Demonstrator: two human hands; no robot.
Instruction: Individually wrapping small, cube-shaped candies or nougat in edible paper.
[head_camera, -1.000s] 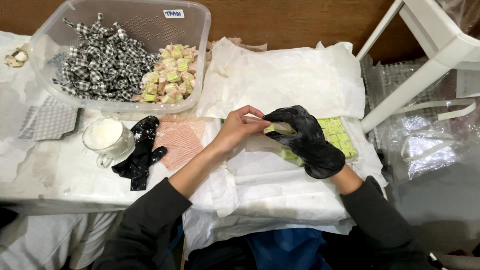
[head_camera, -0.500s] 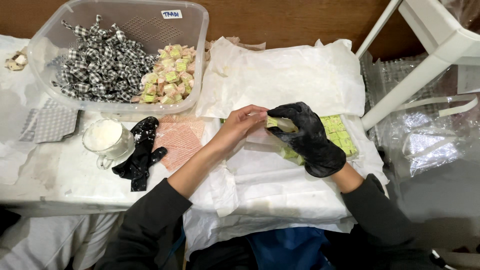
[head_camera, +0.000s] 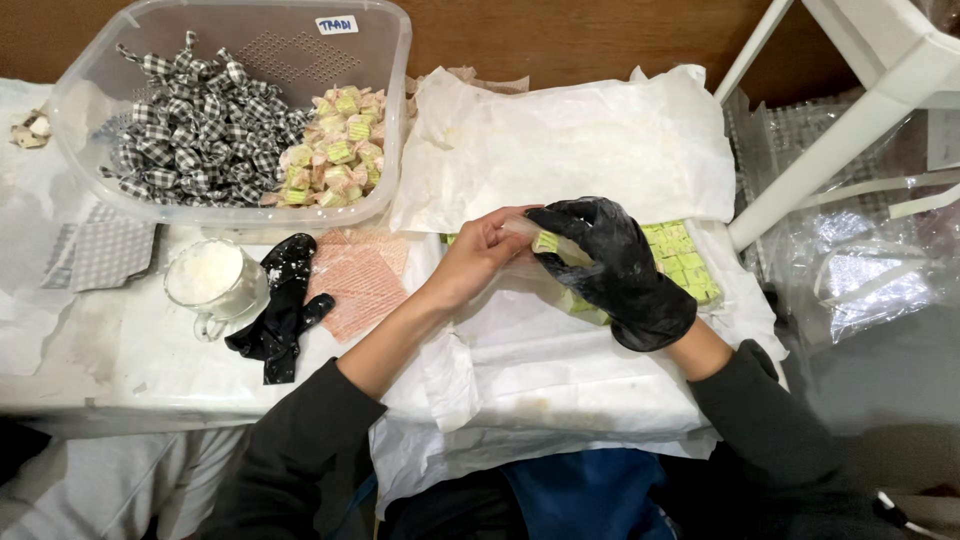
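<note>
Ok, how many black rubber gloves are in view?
2: one black rubber glove worn on the right hand, which holds a pale green wrapped sweet; one spare black glove lying beside the glass cup of white powder.

Table, white-covered: clear plastic tub upper left; glass mug, black glove, pink wrappers left centre; white paper sheets centre.

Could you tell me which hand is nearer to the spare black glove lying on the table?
Left. The bare left hand is apart from the spare black glove, to its right; the gloved right hand lies farther right.
</note>
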